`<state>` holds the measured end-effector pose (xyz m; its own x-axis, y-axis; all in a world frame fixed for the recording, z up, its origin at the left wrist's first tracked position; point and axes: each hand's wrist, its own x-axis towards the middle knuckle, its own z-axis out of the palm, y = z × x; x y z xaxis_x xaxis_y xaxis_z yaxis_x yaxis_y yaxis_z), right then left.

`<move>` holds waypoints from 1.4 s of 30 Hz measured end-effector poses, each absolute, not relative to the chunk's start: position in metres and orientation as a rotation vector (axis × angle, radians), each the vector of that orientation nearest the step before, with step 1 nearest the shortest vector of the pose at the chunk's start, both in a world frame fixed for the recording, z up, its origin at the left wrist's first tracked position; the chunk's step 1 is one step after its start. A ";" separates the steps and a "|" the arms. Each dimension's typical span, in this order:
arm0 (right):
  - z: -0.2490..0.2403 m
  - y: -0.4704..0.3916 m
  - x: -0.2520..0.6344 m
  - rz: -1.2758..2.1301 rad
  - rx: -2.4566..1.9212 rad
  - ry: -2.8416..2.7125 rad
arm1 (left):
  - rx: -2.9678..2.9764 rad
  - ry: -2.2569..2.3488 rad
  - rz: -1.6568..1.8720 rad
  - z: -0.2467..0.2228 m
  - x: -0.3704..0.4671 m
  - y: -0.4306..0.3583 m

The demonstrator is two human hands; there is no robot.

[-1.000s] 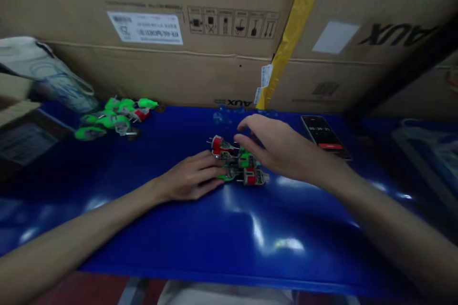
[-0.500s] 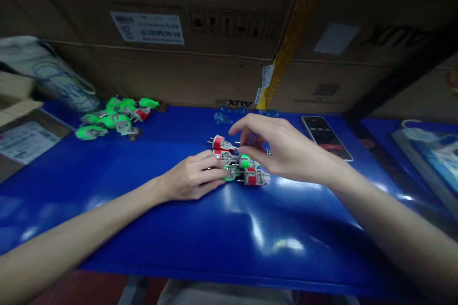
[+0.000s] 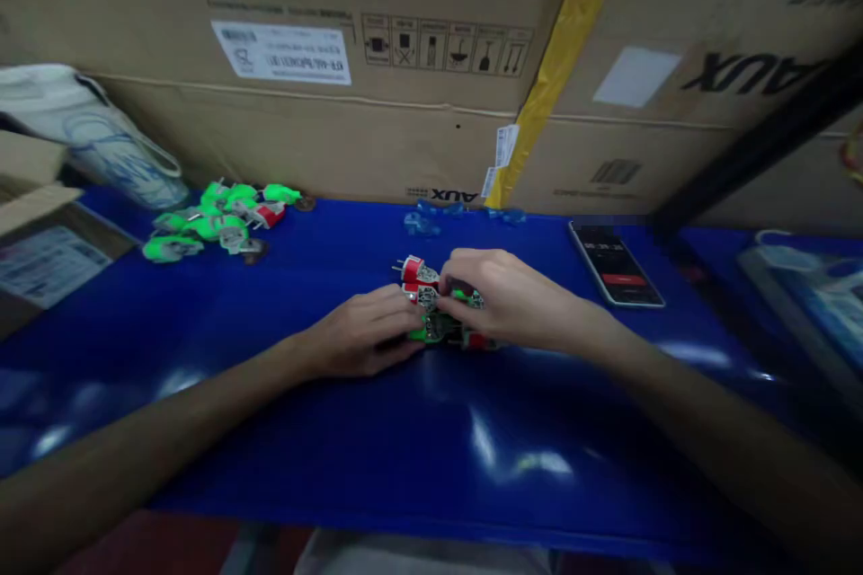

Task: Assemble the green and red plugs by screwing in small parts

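Observation:
A small group of open-faced electrical plugs with red or green shells and metal pins lies on the blue table. My left hand (image 3: 369,328) is closed at the group's left side, its fingertips around a red plug (image 3: 421,295) and a green plug (image 3: 431,330). Over the right side of the group, my right hand (image 3: 495,292) has thumb and forefinger pinched together beside the red plug; whatever is between them is too small to make out. Another red plug (image 3: 416,269) lies just behind the fingers. One more red plug (image 3: 477,340) is partly covered beneath my right hand.
Several green plugs and a red one form a pile (image 3: 216,220) at the back left, near a carton (image 3: 54,256) and a white bottle (image 3: 114,139). Clear blue pieces (image 3: 422,223) lie along the large cardboard boxes (image 3: 303,135). A phone (image 3: 615,263) rests at the right.
My right hand has come down onto the plugs, and its thumb and forefinger have closed from a wide gap to a pinch. The left hand has stayed nearly still.

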<state>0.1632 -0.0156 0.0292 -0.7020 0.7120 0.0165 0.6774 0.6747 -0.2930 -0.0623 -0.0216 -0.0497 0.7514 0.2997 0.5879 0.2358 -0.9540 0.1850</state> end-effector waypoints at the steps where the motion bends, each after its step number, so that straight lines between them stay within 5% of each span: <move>1: 0.025 -0.016 0.161 0.366 -1.198 -2.786 | 2.849 0.433 0.980 -0.050 -0.062 -0.021; 42: 0.005 -0.021 0.153 0.305 -1.098 -2.908 | 2.851 0.453 0.963 -0.047 -0.062 -0.022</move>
